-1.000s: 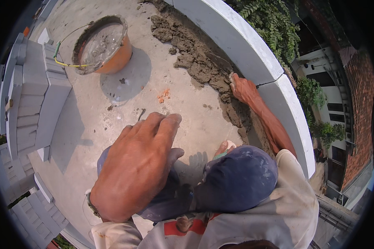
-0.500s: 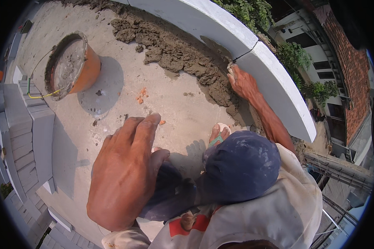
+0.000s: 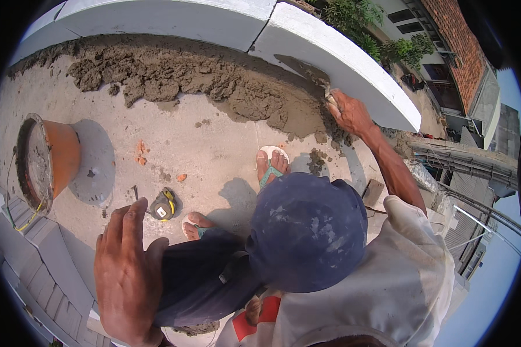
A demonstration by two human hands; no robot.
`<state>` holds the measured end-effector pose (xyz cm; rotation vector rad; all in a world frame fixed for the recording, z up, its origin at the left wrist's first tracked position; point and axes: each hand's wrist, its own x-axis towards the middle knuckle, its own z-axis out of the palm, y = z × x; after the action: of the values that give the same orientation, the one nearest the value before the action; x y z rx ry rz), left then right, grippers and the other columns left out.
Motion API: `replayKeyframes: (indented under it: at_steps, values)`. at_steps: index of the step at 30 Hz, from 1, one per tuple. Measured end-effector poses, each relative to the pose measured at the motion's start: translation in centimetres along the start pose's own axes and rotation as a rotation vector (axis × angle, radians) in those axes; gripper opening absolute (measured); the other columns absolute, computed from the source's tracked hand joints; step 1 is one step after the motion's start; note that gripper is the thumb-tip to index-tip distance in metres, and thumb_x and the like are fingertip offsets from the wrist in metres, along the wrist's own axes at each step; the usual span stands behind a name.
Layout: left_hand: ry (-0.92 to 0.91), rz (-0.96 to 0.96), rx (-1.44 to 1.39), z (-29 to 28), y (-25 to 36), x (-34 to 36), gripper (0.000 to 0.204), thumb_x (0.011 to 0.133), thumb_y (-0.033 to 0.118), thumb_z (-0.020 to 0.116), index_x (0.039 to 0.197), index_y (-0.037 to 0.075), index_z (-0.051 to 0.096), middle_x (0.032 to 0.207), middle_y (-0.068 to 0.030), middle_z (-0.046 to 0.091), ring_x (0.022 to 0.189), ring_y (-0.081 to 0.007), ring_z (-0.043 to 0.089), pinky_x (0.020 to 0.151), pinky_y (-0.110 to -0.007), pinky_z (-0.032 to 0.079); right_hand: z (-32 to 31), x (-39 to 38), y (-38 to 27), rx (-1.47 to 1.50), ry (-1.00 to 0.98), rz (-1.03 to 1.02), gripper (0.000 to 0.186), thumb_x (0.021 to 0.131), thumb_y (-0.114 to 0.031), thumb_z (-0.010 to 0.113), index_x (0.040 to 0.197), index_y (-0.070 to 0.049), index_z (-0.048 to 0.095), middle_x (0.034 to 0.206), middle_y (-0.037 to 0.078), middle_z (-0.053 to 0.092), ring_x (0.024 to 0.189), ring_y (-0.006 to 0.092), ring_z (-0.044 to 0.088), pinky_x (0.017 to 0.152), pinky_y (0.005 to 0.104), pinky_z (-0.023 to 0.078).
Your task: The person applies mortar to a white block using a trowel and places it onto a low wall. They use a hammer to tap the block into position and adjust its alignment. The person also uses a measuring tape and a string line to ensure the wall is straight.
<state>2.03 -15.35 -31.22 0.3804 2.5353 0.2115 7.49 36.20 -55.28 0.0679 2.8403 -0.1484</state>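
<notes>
My right hand (image 3: 353,113) is closed round the handle of a trowel (image 3: 303,68). The mortar-smeared blade lies along the foot of a pale block wall (image 3: 324,55), over a bed of wet grey-brown mortar (image 3: 214,87). The mortar is lumpy to the left and smoother near the blade. My left hand (image 3: 127,272) hovers over my left thigh with nothing in it, fingers stretched and thumb apart. Beyond its fingertips, a black and yellow tape measure (image 3: 164,205) rests on the concrete floor.
An orange bucket (image 3: 63,156) of grey slurry stands on the left. Pale blocks (image 3: 46,248) are stacked at the lower left. Orange crumbs (image 3: 140,151) and mortar crumbs (image 3: 317,162) dot the floor (image 3: 214,156). My sandalled feet (image 3: 272,162) are close to the mortar.
The view has swung, so the wall and bucket sit further left and the tape measure shows. My right hand still grips the trowel at the wall's foot; my left hand remains empty.
</notes>
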Motion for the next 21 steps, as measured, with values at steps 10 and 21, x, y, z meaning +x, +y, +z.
replayKeyframes:
  at_steps: [10, 21]
  values:
    - [-0.272, 0.293, 0.112, 1.3, 0.5, 3.0, 0.058, 0.082, 0.01, 0.081, 0.134, 0.002, 0.057, 0.117, -0.0167, 0.065, 0.109, -0.036, 0.066, 0.097, -0.046, 0.051, -0.3, -8.8, 8.7, -0.095, -0.072, 0.08, 0.037, 0.096, -0.026, 0.066, 0.123, -0.004, 0.054, 0.11, 0.026, 0.07, 0.091, 0.0479, 0.069, 0.079, 0.0557, 0.057]
    - [-0.376, 0.213, 0.068, 1.6, 0.4, 3.3, 0.055, 0.084, 0.013, 0.081, 0.132, 0.002, 0.057, 0.116, -0.0176, 0.066, 0.108, -0.0378, 0.067, 0.096, -0.046, 0.052, 5.9, -2.1, 7.4, -0.001, -0.088, -0.029, 0.036, 0.096, -0.022, 0.066, 0.12, 0.002, 0.053, 0.089, 0.028, 0.068, 0.082, 0.0479, 0.068, 0.071, 0.055, 0.055]
